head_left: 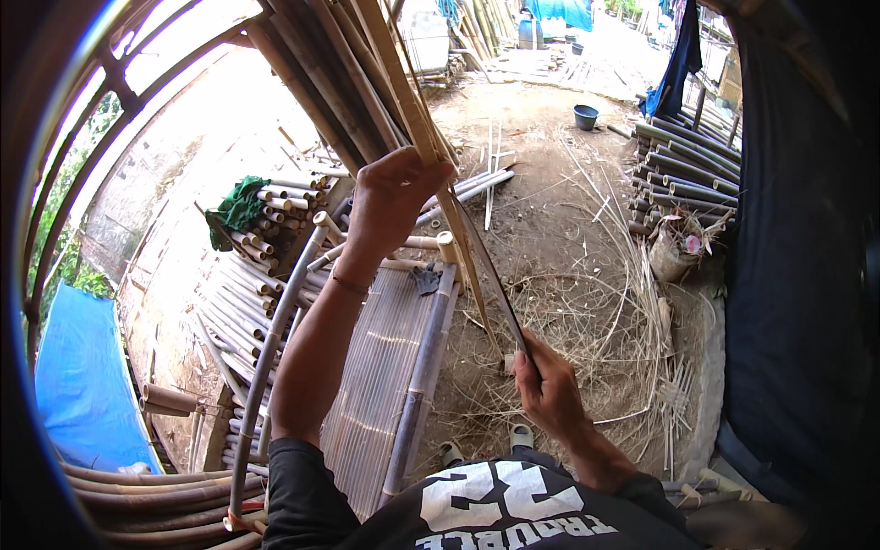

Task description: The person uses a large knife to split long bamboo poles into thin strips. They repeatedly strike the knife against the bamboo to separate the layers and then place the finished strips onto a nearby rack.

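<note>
My left hand (390, 197) is raised in the upper middle, its fingers closed around a long, pale split bamboo strip (401, 82). The strip runs from the top edge down past this hand and ends in the open air near my right hand. Lower and to the right, my right hand (552, 390) is closed on the handle of a long knife (495, 289). Its dark, narrow blade slants up and left, lying close along the strip, with the tip just below my left hand. Whether the blade touches the strip, I cannot tell.
Thick bamboo poles (307, 73) lean behind my left hand. A slatted bamboo bench (371, 394) stands beside my left arm. Curled shavings (577, 339) litter the ground ahead. Stacked bamboo (687, 170) lies at right, near a dark bucket (585, 116); a blue tarp (87, 376) hangs at left.
</note>
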The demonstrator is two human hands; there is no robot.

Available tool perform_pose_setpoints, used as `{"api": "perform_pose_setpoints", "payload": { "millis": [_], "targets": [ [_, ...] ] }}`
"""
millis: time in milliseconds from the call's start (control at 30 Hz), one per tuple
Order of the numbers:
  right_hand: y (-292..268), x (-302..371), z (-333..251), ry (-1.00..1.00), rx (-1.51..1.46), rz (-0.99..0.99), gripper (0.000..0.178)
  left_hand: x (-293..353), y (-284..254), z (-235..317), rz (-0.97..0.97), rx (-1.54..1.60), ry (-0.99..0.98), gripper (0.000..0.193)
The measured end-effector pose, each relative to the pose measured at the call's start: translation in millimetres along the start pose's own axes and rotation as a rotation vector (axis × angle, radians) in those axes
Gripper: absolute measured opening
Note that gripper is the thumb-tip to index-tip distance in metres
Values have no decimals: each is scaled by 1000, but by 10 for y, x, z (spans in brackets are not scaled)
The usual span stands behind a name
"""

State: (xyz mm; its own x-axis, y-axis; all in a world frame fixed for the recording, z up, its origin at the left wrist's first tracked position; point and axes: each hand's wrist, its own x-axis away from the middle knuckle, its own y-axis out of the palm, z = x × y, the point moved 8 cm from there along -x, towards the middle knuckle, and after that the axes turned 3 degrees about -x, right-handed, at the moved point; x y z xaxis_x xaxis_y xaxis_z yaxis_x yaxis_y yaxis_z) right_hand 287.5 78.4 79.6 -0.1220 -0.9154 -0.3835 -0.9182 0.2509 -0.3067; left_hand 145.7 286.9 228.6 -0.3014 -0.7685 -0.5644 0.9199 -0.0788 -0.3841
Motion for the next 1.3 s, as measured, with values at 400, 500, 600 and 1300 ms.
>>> {"api": "perform_pose_setpoints", "payload": {
  "millis": [400,500,600,1300],
  "targets": [
    [293,-595,544,204,292,-116,27,257,173,385,47,-65,87,15],
    [283,-632,874,270,353,-157,32,245,258,436,89,-51,162,16],
    [314,-683,802,380,282,-236,37,246,197,231,165,36,115,17],
    [1149,202,3313,555,592,-529,38,348,11,-467,566,527,189,45]
  ]
}}
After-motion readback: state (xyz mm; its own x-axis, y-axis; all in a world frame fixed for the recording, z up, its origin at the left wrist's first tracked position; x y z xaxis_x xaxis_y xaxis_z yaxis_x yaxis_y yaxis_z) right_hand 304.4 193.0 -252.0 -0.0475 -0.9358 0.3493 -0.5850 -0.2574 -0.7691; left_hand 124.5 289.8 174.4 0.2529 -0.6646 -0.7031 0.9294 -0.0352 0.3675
